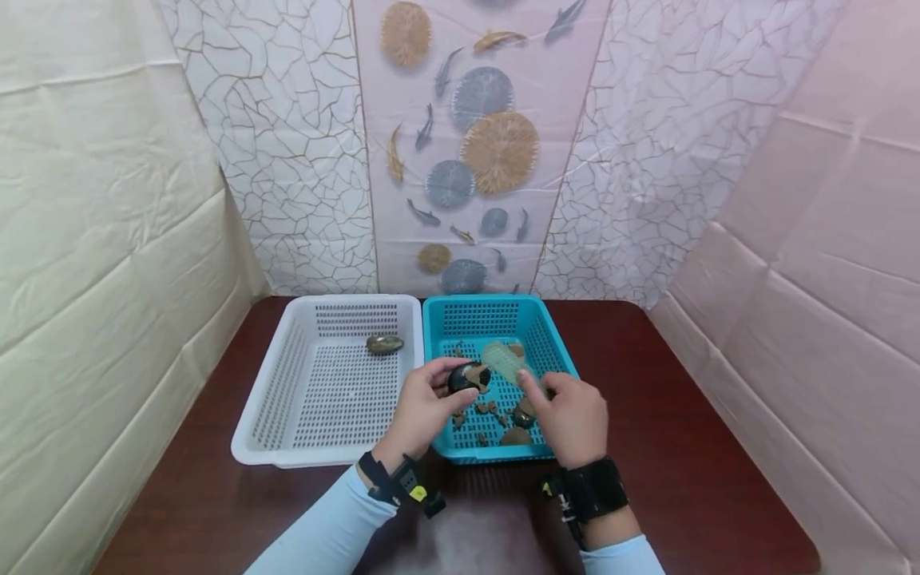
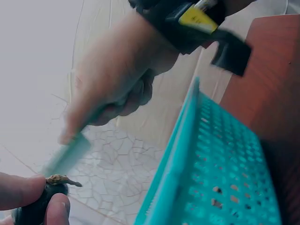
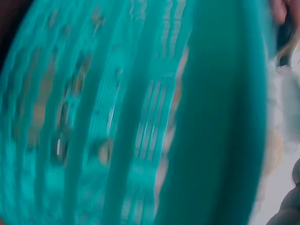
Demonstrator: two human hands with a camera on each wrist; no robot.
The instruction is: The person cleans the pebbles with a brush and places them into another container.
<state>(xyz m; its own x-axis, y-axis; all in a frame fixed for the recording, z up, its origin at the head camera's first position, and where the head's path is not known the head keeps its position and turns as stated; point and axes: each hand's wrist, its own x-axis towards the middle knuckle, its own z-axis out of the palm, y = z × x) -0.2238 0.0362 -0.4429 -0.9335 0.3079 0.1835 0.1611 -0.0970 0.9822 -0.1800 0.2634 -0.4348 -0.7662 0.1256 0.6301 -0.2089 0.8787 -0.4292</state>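
Observation:
My left hand [image 1: 419, 406] pinches a dark, egg-shaped object [image 1: 464, 378] with brown crust partly on it, above the teal basket [image 1: 431, 335]. In my right hand [image 1: 577, 417] is a pale green tool [image 1: 501, 361] with a flat, wide head, gripped by its handle. The left wrist view shows the tool [image 2: 70, 157], blurred, close to the crusted end of the dark object [image 2: 35, 205]; whether they touch I cannot tell. Below my hands, brown crust pieces [image 1: 516, 436] and another dark, partly crusted object [image 1: 523, 415] lie in the basket. The right wrist view is mostly basket wall [image 3: 215, 112], blurred.
Left of the teal basket stands a white basket [image 1: 262, 399], their rims side by side. A dark, mottled oval object [image 1: 384, 344] lies in it near its right wall. Both baskets rest on a dark red-brown table [image 1: 690, 447], with cloth-covered walls [image 1: 812, 239] around it.

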